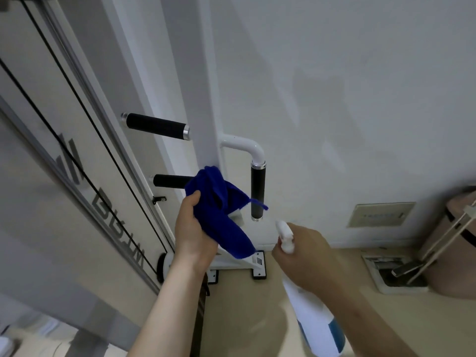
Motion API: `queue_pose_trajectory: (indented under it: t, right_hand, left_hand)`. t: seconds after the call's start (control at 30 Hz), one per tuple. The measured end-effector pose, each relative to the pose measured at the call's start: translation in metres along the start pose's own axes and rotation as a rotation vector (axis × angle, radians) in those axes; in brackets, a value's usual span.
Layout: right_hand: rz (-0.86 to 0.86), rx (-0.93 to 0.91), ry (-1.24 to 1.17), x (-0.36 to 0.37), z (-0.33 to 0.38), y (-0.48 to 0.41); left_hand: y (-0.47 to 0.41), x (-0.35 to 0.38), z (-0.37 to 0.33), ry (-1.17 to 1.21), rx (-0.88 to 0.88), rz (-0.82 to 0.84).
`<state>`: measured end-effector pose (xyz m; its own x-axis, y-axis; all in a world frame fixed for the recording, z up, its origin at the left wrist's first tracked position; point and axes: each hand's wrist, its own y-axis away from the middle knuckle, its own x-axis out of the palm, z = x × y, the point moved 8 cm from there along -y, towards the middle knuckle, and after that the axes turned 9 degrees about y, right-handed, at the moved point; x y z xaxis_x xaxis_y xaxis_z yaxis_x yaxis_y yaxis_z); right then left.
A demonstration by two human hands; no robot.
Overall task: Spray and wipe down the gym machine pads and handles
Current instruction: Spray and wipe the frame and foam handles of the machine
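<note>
My left hand (pixel 192 228) holds a bunched blue cloth (pixel 221 215) against the white upright post (pixel 206 99) of the gym machine. The cloth covers the inner end of the lower black handle (pixel 170 180). Above it an upper black handle (pixel 155 125) sticks out to the left. A vertical black handle (pixel 258 191) hangs from a bent white tube to the right of the post. My right hand (pixel 306 256) grips a white spray bottle (pixel 313 320); its nozzle (pixel 283 231) sits just below the vertical handle.
Black cables (pixel 77 140) run diagonally over the machine's pale side panel on the left. The white base foot (pixel 255 264) rests on the beige floor. A wall plate (pixel 381 214), a floor outlet box (pixel 394 271) and a tan bin (pixel 461 243) stand to the right.
</note>
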<state>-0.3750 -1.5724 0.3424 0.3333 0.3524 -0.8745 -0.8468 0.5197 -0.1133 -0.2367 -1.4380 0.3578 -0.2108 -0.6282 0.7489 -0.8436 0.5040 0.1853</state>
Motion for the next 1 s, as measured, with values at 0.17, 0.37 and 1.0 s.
queue_pose_trajectory:
  t: [0.17,0.37,1.0]
  right_hand:
    - [0.122,0.048,-0.100,0.003,-0.030,-0.011]
    - [0.155,0.169,-0.294,-0.012,-0.073,-0.025]
    - [0.316,-0.118,-0.585,-0.063,-0.032,-0.127]
  left_hand:
    - [0.001,0.004,0.011,-0.010,0.018,0.047]
    - [-0.002,0.005,0.025,-0.314,0.044,0.058]
    - [-0.023,0.046,0.039,-0.936,0.345,-0.015]
